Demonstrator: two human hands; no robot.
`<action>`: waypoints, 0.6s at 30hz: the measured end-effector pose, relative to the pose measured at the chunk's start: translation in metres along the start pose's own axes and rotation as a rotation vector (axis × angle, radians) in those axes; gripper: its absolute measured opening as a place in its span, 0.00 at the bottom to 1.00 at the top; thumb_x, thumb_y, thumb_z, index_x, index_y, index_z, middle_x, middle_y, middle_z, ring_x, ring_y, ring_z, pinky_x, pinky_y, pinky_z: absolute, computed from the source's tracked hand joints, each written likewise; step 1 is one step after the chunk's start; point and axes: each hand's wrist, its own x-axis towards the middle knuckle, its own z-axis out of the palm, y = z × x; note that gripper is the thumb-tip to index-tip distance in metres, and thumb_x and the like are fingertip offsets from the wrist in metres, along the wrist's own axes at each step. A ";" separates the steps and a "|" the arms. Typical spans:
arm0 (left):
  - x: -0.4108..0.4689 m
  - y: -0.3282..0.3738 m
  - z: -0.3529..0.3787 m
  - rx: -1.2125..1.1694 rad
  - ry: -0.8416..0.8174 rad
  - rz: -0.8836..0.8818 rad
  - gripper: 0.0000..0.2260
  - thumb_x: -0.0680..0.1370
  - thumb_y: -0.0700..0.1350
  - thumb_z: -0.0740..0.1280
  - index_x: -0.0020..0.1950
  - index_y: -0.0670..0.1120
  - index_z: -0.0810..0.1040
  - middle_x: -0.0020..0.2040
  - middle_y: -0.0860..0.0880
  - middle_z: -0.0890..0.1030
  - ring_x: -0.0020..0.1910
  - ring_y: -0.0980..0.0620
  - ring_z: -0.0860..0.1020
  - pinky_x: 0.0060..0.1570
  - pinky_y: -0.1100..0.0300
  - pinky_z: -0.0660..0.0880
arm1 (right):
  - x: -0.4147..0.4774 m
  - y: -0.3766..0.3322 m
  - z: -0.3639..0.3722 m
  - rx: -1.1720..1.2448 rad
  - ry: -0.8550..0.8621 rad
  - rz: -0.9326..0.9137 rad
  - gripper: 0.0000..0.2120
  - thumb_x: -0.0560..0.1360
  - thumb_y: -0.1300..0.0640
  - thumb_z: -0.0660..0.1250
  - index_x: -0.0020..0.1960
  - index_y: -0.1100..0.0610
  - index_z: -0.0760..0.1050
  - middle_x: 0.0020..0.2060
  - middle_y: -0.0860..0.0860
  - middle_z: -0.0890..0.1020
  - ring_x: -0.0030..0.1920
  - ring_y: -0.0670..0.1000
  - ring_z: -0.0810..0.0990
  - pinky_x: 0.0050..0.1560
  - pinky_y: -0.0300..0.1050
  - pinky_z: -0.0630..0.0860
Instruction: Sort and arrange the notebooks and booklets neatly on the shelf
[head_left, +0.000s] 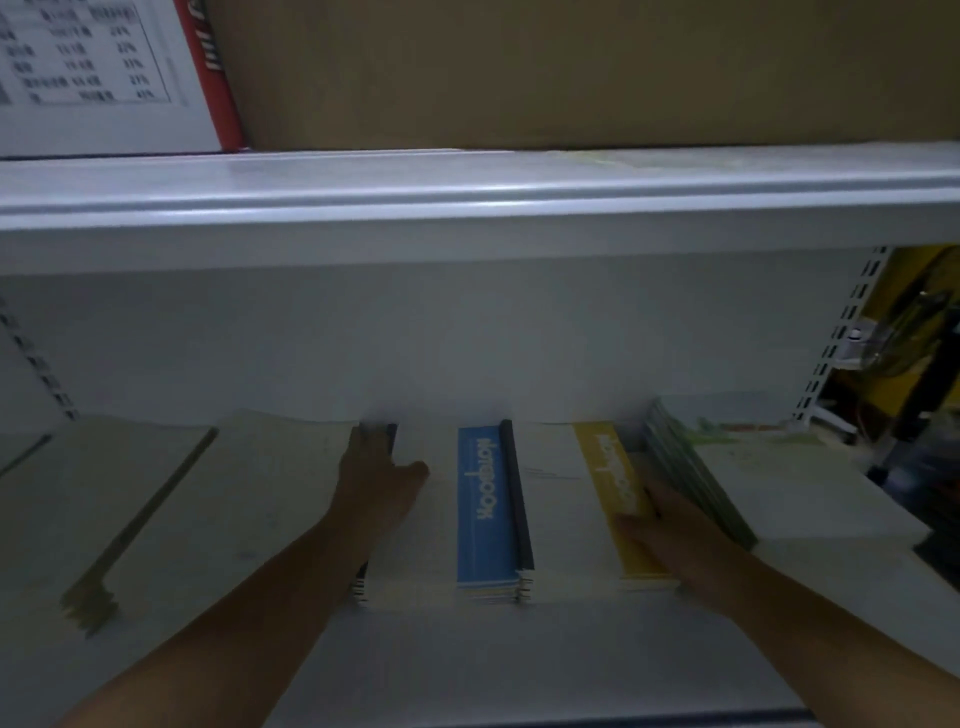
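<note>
With both arms reaching into the shelf (519, 654), the hands are apart, one on each of the two middle stacks.

- Stacks in clear view on the lower board: 5, lying flat side by side.
- 2 cream stacks at left (78, 514) (275, 499), each with an olive stripe on one edge.
- 1 blue-band notebook stack (483, 514), black spine on its right, dead centre.
- 1 yellow-band notebook stack (605, 462), just beside the blue one on its right.
- 1 green-edged stack (810, 493) at far right, angled off from the rest.
- Left hand (376, 480): fingers straight, pushed into the gap between the second cream stack and the blue-band stack, thumb spread on the white cover.
- Right hand (662, 527): lies on the yellow band at that stack's right edge, touching the green-edged stack. Blurred, so I can't tell whether the fingers hook round the edge.
- Upper board (467, 208): 1 brown cardboard box (571, 73), 1 white box with a red side (104, 78) to its left.
</note>
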 end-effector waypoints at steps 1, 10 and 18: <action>-0.011 0.006 -0.001 0.052 0.051 0.155 0.30 0.77 0.45 0.66 0.77 0.46 0.58 0.74 0.46 0.63 0.71 0.47 0.65 0.68 0.58 0.63 | -0.001 0.001 0.001 0.012 0.004 0.004 0.25 0.76 0.58 0.67 0.71 0.49 0.65 0.58 0.52 0.78 0.53 0.54 0.78 0.55 0.47 0.75; -0.073 0.037 0.035 0.604 -0.409 0.571 0.36 0.75 0.57 0.68 0.77 0.48 0.54 0.68 0.44 0.70 0.64 0.46 0.71 0.62 0.56 0.71 | -0.005 0.002 0.010 0.048 0.054 -0.006 0.22 0.78 0.61 0.63 0.70 0.51 0.66 0.54 0.51 0.76 0.51 0.52 0.77 0.57 0.44 0.74; -0.073 0.031 0.042 0.599 -0.358 0.557 0.22 0.76 0.53 0.67 0.65 0.43 0.71 0.62 0.44 0.74 0.60 0.47 0.73 0.56 0.60 0.71 | 0.006 0.011 0.012 -0.197 0.064 -0.058 0.22 0.79 0.57 0.61 0.71 0.58 0.61 0.62 0.59 0.74 0.54 0.56 0.77 0.43 0.39 0.76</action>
